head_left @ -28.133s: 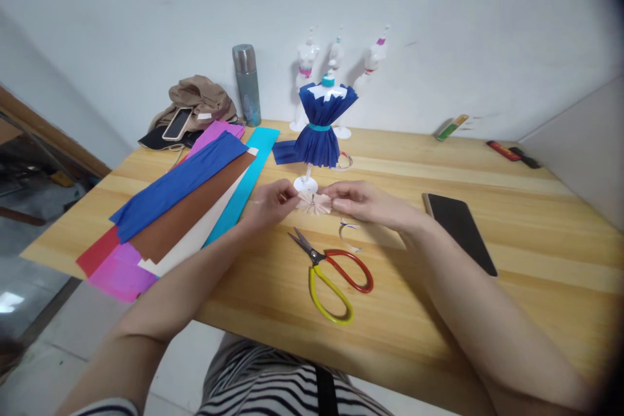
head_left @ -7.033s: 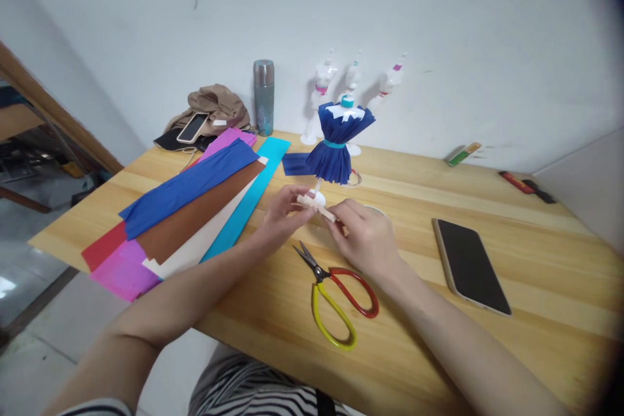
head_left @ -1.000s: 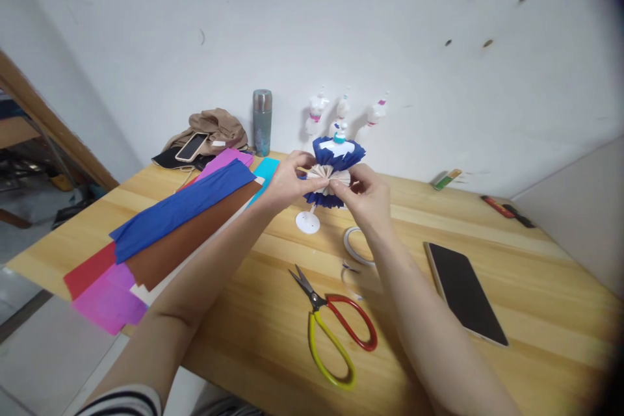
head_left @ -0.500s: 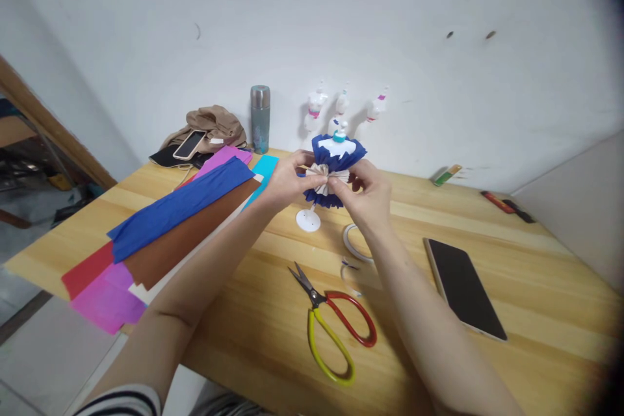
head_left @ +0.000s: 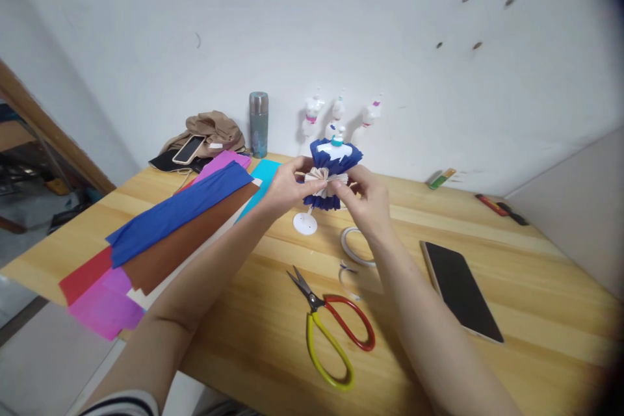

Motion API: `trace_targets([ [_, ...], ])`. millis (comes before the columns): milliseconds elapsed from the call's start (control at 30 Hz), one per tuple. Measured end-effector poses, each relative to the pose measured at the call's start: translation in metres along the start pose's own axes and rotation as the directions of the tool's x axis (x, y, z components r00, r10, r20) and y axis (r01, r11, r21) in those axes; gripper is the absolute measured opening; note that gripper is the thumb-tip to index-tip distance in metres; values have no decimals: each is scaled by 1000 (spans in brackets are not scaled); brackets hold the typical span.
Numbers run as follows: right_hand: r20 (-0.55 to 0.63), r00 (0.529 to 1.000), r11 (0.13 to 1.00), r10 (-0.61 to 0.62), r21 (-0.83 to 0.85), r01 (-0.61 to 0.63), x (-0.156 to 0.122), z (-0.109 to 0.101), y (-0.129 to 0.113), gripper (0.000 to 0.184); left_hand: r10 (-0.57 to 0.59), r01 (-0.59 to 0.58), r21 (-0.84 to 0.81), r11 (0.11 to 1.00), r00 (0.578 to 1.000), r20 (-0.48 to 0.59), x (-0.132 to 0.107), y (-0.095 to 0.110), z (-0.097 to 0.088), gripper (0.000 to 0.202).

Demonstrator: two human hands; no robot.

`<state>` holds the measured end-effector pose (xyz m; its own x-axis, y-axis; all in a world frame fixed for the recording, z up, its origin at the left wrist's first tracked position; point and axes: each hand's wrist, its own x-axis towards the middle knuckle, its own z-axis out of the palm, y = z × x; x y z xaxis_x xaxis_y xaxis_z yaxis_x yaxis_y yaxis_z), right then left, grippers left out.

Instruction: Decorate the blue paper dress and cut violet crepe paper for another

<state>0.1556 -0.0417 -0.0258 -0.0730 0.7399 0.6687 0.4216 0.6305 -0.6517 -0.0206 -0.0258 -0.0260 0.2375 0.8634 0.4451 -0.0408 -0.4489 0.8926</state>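
A small white mannequin on a round base stands on the wooden table, dressed in pleated blue paper. A pale pleated paper bow sits against its waist. My left hand pinches the bow's left side. On the bow's right side, my right hand is closed with its fingertips on the paper. Both hands are raised above the table in front of the dress.
Scissors with red and yellow handles lie near me. A tape roll, a phone, coloured paper sheets, a flask, a bag with another phone and three bare mannequins are around.
The pale paper was pleated and folded on the table earlier; both hands have since lifted it to the dress's waist. Over the last second the hands barely moved.
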Motion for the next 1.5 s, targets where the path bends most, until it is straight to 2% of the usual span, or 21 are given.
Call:
trace_targets([
  [167,-18,999,999,41,18,-40,0,-2,1,28,131,-127,65,990,990,-54,2,-10,1,75],
  [400,-21,999,999,35,1,-35,2,-3,-2,29,230,-218,177,960,972,-50,0,-13,3,67],
  [633,-108,982,986,156,-46,-162,0,4,-8,31,195,-184,191,964,980,-38,-3,-9,2,68],
  [900,-94,989,993,115,-23,-118,0,0,-8,38,137,-136,57,989,991,0,1,-11,-1,75],
  [1333,27,996,997,81,2,-81,1,-9,-3,40,158,-157,91,983,987,-5,-2,-5,3,70],
  [1500,18,999,999,42,6,-42,0,-9,-8,45,180,-176,81,981,983,-44,1,-11,3,68],
])
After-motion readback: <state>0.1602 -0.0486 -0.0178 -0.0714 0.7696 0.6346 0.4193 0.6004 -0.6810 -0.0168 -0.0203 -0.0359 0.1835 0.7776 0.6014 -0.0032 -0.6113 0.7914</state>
